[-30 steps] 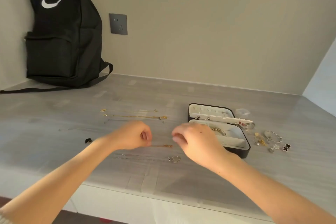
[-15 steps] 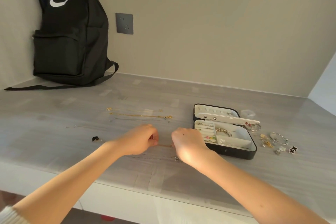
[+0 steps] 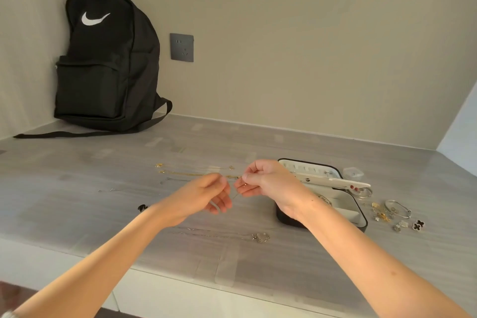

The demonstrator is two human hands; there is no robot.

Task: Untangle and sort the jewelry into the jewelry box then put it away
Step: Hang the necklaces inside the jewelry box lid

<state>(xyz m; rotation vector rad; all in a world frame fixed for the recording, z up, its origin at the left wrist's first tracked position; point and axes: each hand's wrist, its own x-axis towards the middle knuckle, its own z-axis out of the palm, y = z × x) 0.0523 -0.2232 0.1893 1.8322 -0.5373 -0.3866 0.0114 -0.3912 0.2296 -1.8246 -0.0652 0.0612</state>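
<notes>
1. While the left hand point(image 3: 206, 197) and right hand point(image 3: 263, 181) each pinched an end of a thin gold chain point(image 3: 235, 195) above the table point(image 3: 77, 201), the jewelry box point(image 3: 343, 204) lay open alongside.
2. Pulling too hard could tighten a knot or snap it.

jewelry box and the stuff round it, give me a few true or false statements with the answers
1. The jewelry box stands open. True.
2. Both hands are raised, pinching a thin gold chain between them. True: the left hand and right hand each grip it.
3. The black backpack lies flat in the middle of the table. False: it stands upright in the far left corner.
4. A silver bangle lies left of the box. False: it lies to the right.
5. A silver necklace lies on the table nearer than the hands. True.
</notes>
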